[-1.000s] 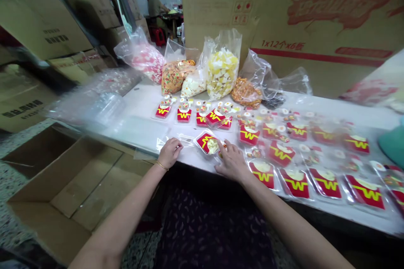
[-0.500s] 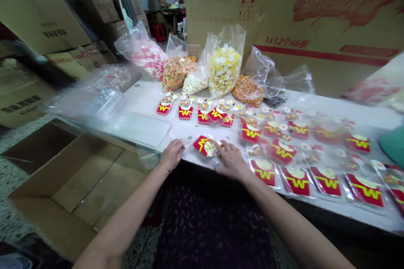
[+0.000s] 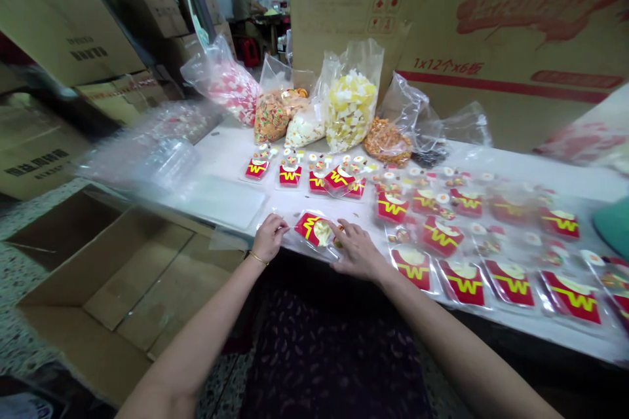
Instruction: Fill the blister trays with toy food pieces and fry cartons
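A clear plastic bag lies on the white table, and inside it is a red fries-box piece (image 3: 309,228) with a yellow W-like mark and a pale part at its right end. At the bag's left end, my left hand (image 3: 269,239) has thumb and fingers pinched together on the clear film edge. My right hand (image 3: 360,252) rests over the bag's right end, fingers stretched and apart, with the index fingertip beside the pale part. Small colored bits under that hand are partly hidden. Several similar filled bags (image 3: 413,268) lie flat to the right.
Behind stand clear bags of small pieces, among them yellow-and-white ones (image 3: 351,111) and pink-and-white ones (image 3: 234,95). Clear plastic sheets (image 3: 221,200) lie at left above an open cardboard box (image 3: 147,281). Large cartons (image 3: 442,46) rise behind. A person (image 3: 244,3) sits far back.
My left fingers have shifted slightly on the film edge, and the bag with the red piece has moved a little left. My right hand stays over its right end.
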{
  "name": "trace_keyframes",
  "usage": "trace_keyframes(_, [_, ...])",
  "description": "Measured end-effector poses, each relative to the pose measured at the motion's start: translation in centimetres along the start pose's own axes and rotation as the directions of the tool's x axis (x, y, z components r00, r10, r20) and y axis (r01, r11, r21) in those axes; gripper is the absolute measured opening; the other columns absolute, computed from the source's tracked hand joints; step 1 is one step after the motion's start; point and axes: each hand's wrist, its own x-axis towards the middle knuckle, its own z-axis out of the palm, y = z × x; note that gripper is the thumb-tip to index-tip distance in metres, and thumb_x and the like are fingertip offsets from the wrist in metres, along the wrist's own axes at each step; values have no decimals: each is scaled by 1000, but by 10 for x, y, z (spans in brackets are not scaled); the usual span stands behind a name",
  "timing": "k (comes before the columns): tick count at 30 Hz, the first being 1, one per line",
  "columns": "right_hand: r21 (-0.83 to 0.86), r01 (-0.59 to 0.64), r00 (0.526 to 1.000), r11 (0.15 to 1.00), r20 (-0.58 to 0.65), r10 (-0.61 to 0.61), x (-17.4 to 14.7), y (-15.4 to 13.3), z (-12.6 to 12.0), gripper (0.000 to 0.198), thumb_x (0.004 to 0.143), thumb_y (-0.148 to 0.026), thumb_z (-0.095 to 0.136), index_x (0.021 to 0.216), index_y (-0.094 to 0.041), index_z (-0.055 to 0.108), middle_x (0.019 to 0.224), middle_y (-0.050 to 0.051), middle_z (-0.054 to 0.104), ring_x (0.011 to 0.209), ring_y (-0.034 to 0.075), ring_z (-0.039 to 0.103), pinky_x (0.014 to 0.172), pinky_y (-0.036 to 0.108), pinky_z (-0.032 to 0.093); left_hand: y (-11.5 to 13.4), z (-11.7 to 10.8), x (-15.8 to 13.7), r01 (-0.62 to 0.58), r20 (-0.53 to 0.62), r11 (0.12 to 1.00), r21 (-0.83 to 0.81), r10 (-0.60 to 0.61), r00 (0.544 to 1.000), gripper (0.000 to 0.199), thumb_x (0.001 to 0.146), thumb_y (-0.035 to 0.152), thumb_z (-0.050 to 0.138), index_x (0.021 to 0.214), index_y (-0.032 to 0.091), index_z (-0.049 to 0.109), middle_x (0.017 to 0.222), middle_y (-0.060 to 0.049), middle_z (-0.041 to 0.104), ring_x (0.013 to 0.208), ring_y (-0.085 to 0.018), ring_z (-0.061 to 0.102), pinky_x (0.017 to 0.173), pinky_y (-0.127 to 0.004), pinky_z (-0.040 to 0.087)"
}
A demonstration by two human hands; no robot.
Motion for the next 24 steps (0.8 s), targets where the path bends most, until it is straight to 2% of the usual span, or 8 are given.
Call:
trace_keyframes(3, [-13,-10,999,1000,30,11,0,-1,6,94,60,-44,60,137,-22,13,137,14,22,116,30,28,93,40,26,-4,2,7,20,100,1000,3,-20,995,8,77,22,48,78,17,55,83,-4,51,76,-13,51,69,-27,45])
trace_keyframes(6, [-24,-15,998,1000,57,16,1,0,9,94,60,-43,61,137,-22,12,137,13,23,116,30,29,92,40,27,-15,1,19,129,50,987,93,-134,990,26,73,22,52,98,16,53,101,-8,50,84,-15,53,73,-29,46])
trace_keyframes(8, [-31,-5,998,999,61,7,3,0,10,95,60,-43,61,137,-23,11,137,13,22,117,30,28,93,40,26,-22,0,29,213,39,955,204,-226,973,35,69,19,56,103,16,52,105,-9,50,87,-17,54,76,-29,45])
trace_keyframes(10, [-38,8,998,999,68,-5,7,0,9,95,59,-43,61,137,-22,12,137,13,22,117,30,28,93,40,26,-25,2,38,296,61,903,312,-330,942,29,66,19,60,94,17,57,98,-8,55,83,-17,55,74,-29,44])
trace_keyframes(13, [-41,21,997,999,81,-18,12,-2,7,96,59,-45,61,137,-20,12,137,14,22,118,31,27,93,41,26,-25,6,47,376,67,842,387,-432,899,2,67,20,59,67,18,58,74,-5,59,72,-18,56,67,-29,43])
trace_keyframes(15, [-37,32,995,999,92,-29,14,-3,5,96,59,-45,61,138,-19,11,137,15,22,118,31,27,92,41,27,-22,10,49,397,51,834,384,-448,893,10,68,20,58,58,18,55,66,-5,59,68,-18,56,64,-29,42])
trace_keyframes(21, [-31,148,983,988,112,-144,8,-8,5,92,59,-39,60,137,-19,15,137,14,24,116,31,29,92,41,26,-15,18,47,447,-41,827,342,-462,886,15,76,23,47,65,17,55,72,-6,61,69,-17,55,62,-28,41])
trace_keyframes(24, [-36,187,975,982,127,-181,8,-7,2,92,58,-37,61,137,-21,16,138,13,23,117,30,28,93,41,25,-14,20,45,417,-25,849,325,-433,901,13,75,21,48,65,17,55,70,-5,59,69,-17,54,64,-28,42])
